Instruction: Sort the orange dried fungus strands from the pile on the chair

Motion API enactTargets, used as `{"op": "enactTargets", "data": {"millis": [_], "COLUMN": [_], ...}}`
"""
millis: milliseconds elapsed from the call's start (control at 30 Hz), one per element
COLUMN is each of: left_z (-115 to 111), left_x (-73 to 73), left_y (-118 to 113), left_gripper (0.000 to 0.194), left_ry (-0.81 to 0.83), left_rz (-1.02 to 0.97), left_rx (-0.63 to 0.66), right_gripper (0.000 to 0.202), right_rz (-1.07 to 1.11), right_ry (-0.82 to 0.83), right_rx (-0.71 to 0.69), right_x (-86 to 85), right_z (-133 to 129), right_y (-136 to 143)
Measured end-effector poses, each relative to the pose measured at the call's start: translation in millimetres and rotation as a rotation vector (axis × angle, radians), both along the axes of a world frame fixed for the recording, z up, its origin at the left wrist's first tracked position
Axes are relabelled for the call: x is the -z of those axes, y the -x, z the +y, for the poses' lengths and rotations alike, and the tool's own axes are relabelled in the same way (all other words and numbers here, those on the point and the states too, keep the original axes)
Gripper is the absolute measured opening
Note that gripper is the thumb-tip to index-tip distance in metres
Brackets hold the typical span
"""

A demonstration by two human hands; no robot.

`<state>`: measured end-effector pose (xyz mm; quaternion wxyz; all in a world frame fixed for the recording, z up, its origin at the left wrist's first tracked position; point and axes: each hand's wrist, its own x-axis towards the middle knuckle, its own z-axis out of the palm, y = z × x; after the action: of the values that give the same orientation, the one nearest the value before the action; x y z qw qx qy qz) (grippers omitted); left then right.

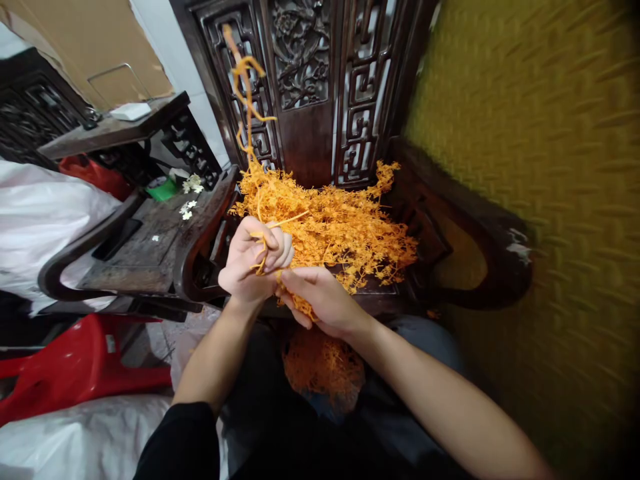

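While hands [254,257] [323,297] grip orange strands [294,217], small label [111,343] illegible

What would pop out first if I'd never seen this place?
Probably the big, bright orange heap on the dark carved chair, in the middle. Just in front of it, the left hand and right hand hold orange strands. A shiny red plastic seat stands out at the lower left.

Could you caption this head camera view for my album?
Left hand and right hand hold orange strands before an orange heap on a carved chair.
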<state>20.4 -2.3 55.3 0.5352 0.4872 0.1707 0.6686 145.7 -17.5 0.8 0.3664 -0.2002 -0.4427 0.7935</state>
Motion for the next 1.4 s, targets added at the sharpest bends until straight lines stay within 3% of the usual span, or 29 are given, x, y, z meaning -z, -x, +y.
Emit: {"op": "enactTargets", "data": {"millis": [100,267,333,467,567,667,833,933,1067,1200,1333,1400], "left_z": [1.2,16.0,29.3,57.3,63.6,56.9,42.9,36.3,24.6,10.2,-1.7,-5.7], "left_x": [-2.0,-4.2,-2.9,1.6,5.0,5.7,0.9,-2.7,-7.0,-7.7,-5.3,-5.1], "left_y": [-0.8,4.3,17.5,58.3,73.6,69.1,61.8,62.6,60.3,58.3,59.6,59.1], "left_gripper": [0.017,0.012,0.020,0.035,0.037,0.037,0.035,0.025,0.021,0.024,0.032,0.035], "left_ry": [0.068,0.387,0.454,0.433,0.434,0.392,0.336,0.265,0.205,0.138,0.129,0.140], "left_rz": [-0.051,-0.204,-0.285,-0.504,-0.458,-0.380,-0.324,-0.281,-0.277,-0.247,-0.221,-0.216], "left_rx": [-0.025,-0.141,-0.187,-0.404,-0.370,-0.264,-0.203,-0.194,-0.273,-0.302,-0.331,-0.347], "right_gripper": [0.043,0.043,0.044,0.040,0.036,0.028,0.042,0.041,0.032,0.045,0.066,0.078], "right_rz": [-0.060,-0.167,-0.203,-0.227,-0.219,-0.128,0.015,0.020,-0.118,-0.255,-0.111,0.004], "right_ry": [-0.033,-0.165,-0.236,-0.410,-0.357,-0.225,-0.069,-0.068,-0.145,-0.137,0.043,0.110], "right_rx": [0.036,0.053,0.044,-0.085,-0.122,-0.064,-0.034,-0.133,-0.377,-0.464,-0.383,-0.413], "right_x": [-0.9,-6.1,-9.5,-14.3,-12.7,-7.5,4.3,10.8,12.8,15.4,24.2,26.8], "right_z": [-3.8,-7.2,-10.9,-18.5,-13.4,-1.2,5.1,0.1,-2.4,-1.0,-0.5,1.9], "right_y": [-1.2,-6.1,-8.9,-16.8,-24.2,-30.3,-24.5,-15.1,-11.5,-11.9,-6.7,-4.9]}}
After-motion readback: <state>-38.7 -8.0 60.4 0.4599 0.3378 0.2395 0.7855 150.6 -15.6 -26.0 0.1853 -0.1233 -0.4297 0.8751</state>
